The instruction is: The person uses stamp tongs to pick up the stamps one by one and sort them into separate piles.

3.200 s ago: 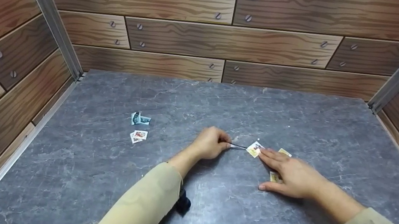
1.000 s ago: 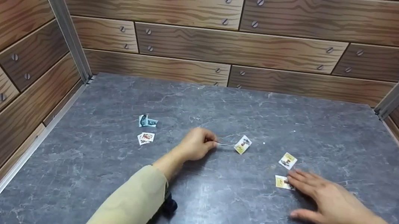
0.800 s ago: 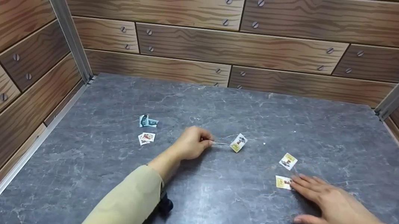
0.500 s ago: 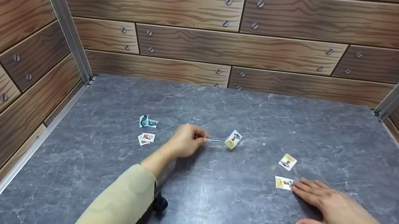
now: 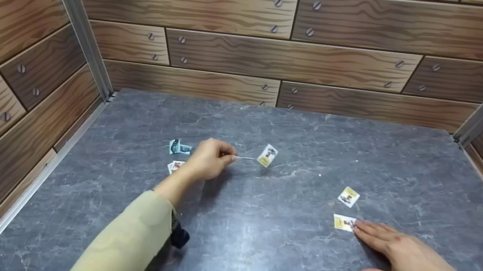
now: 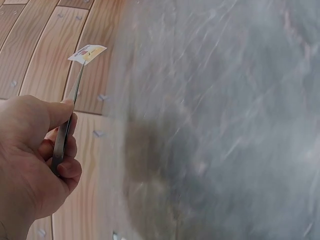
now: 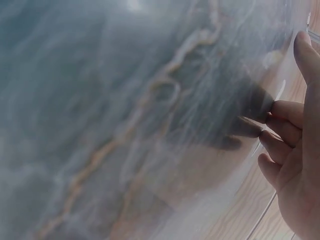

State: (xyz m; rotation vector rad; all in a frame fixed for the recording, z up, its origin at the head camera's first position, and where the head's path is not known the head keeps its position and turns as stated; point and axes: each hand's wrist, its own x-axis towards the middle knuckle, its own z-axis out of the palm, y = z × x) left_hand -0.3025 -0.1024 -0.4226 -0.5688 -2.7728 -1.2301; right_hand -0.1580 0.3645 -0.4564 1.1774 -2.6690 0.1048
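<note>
Grip is the weak pt: your L hand [image 5: 208,159] pinches slim dark-grey metal tweezers [image 6: 62,140] b/w thumb & fingers, and the tips hold a small rectangular white-edged paper stamp w/ yellow print [image 5: 268,156] by one corner only. It hangs tilted in the air over the grey marbled tabletop [image 5: 261,124], to the R of that hand. Ease thumb pressure and it'd prob. slip or spin; squeeze too hard and you'd likely crease the corner. A quick swing could catch air & flick it off, too.

Watch your L wrist: it passes over the white paper stamps w/ red print [image 5: 175,165], hiding part of them, & the pale-blue paper pieces [image 5: 180,147] show just beside the hand. Lower it there and you'd likely brush either group out of place.

R hand [image 5: 405,258]: fingers stretched out, gripping nothing, fingertips at the end of the nearer white-and-yellow paper stamp [image 5: 343,222]. Can't tell if they press on it. Shift them carelessly and it may slide, poss. into the farther white-and-yellow paper stamp [image 5: 348,196], near but apart.
</note>
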